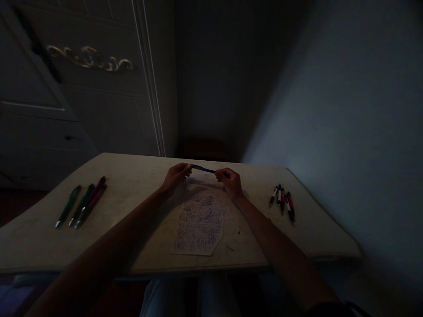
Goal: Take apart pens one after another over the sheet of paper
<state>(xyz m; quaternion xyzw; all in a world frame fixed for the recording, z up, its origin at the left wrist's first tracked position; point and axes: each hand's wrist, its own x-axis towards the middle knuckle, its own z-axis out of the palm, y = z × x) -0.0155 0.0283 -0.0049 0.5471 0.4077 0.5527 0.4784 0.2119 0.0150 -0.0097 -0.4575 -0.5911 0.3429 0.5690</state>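
1. Head view, read as a clock face centred on the scribbled paper [200,224]: shows, at 12 o'clock, a blue pen [204,168] stretched crosswise between both hands.
2. Same view: grips the pen's 9 o'clock end with the left hand [176,177], pinching with closed fingertips.
3. Grips the pen's 3 o'clock end with the right hand [230,180], curling closed fingers about it.
4. Includes, at 9 o'clock on the pale table [139,176], larger pens [81,204] in green and reddish tones, pointing shiny tips towards 7 o'clock.
5. Includes, at 3 o'clock, a cluster of smaller pens [282,198] in white, red and black.
6. Shows, at 10 o'clock, a panelled cabinet [109,119]; at 2 o'clock, a plain wall [337,123].
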